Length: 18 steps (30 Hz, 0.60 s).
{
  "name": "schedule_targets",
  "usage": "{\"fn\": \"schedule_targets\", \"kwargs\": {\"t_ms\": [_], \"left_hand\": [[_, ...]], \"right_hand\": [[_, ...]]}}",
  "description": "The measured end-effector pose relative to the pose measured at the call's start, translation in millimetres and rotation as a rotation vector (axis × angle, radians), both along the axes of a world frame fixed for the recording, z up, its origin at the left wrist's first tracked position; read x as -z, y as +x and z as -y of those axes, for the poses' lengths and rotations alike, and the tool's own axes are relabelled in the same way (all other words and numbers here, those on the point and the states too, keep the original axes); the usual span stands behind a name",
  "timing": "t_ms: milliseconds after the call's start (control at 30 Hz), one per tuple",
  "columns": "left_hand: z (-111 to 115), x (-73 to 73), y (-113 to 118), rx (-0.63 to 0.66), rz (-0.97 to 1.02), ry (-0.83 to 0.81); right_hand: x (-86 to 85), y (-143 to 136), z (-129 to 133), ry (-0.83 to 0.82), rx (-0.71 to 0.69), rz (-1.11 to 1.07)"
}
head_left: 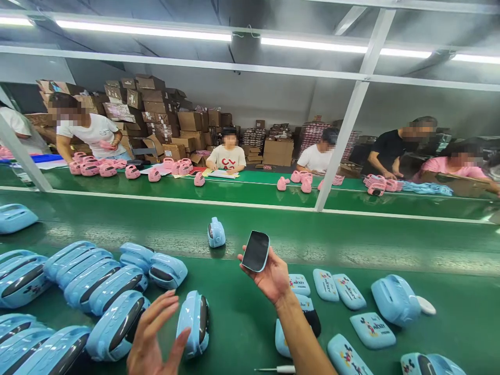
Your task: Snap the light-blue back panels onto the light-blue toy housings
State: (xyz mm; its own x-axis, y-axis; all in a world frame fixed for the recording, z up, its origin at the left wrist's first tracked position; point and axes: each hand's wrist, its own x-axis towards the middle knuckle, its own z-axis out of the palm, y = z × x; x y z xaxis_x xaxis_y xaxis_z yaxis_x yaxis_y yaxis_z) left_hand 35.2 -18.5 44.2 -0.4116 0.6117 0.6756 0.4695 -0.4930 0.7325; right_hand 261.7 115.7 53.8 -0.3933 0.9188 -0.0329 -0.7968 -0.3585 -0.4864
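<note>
My right hand (275,278) holds up a small rounded panel (257,251) with a black face and a light-blue edge. The fingers wrap its lower side and the dark face is turned up toward me. At the lower left, my left hand (156,333) is open, its fingers spread, with nothing seen in it. It is nearest to a glossy blue rounded case (194,324) with a black strip, standing on the green table. Whether the thumb touches that case I cannot tell.
Many similar blue cases (99,284) stand in rows at left; one (216,233) sits farther ahead. At right lie Mickey-printed blue covers (373,330), a handled blue case (394,299) and a white-handled screwdriver (283,369). Across the belt, several people sit or stand near pink cases (182,166).
</note>
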Motion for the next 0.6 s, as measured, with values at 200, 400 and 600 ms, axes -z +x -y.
{"fn": "schedule_targets", "kwargs": {"t_ms": [200, 400, 600], "left_hand": [[-1.9, 68.0, -54.5, 0.288, -0.034, -0.480], [-14.5, 54.8, -28.9, 0.301, 0.016, -0.562], [-16.7, 50.8, -18.9, 0.291, 0.484, -0.539]], "right_hand": [[0.3, -4.0, 4.0, 0.015, -0.041, 0.002], [15.4, -11.1, -0.5, -0.073, 0.007, 0.114], [42.4, -25.0, -9.3, -0.159, 0.119, 0.229]]}}
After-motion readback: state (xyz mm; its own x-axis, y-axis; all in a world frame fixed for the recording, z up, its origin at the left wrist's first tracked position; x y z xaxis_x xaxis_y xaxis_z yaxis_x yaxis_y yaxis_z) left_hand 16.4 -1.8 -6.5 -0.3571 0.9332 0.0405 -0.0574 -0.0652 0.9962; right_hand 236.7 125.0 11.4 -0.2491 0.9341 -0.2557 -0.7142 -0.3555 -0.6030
